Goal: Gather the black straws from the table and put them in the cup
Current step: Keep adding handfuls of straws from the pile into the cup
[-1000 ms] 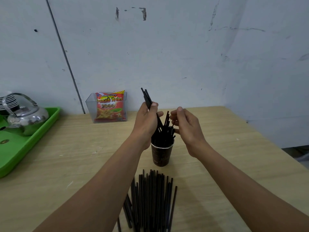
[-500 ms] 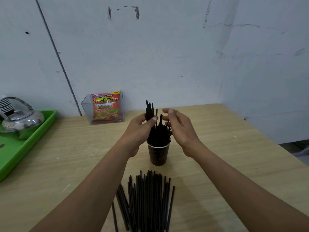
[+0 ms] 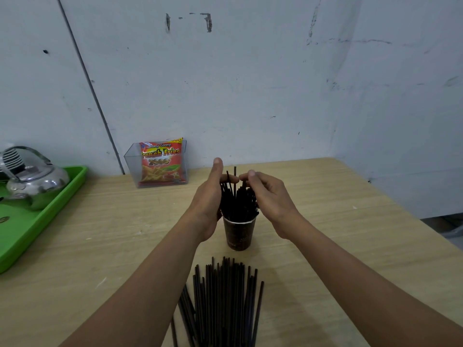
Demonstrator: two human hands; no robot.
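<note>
Head view, near to far. Nearest the wearer, a loose pile of black straws (image 3: 225, 301) lies flat on the wooden desk (image 3: 338, 246), ends pointing away from the body, between the two forearms. Just beyond the pile stands a dark brown paper cup (image 3: 239, 234), upright, holding a bundle of standing straws (image 3: 236, 199) that fan out above its white rim. Left hand (image 3: 208, 204): open grip, palm against the left side of the bundle, thumb raised, fingers hidden behind the straws; whether they close on any straw cannot be told. Right hand (image 3: 269, 199): curled grip, fingertips (image 3: 246, 177) pinched together at the straw tops on the right side of the bundle; whether a single straw is held cannot be told. Far left, a green tray (image 3: 50, 216) carries a shiny metal kettle (image 3: 35, 179). At the desk's far edge, against the pale wall (image 3: 250, 83), a clear plastic box (image 3: 155, 164) holds a red snack packet (image 3: 160, 161) labelled "French Fries".
</note>
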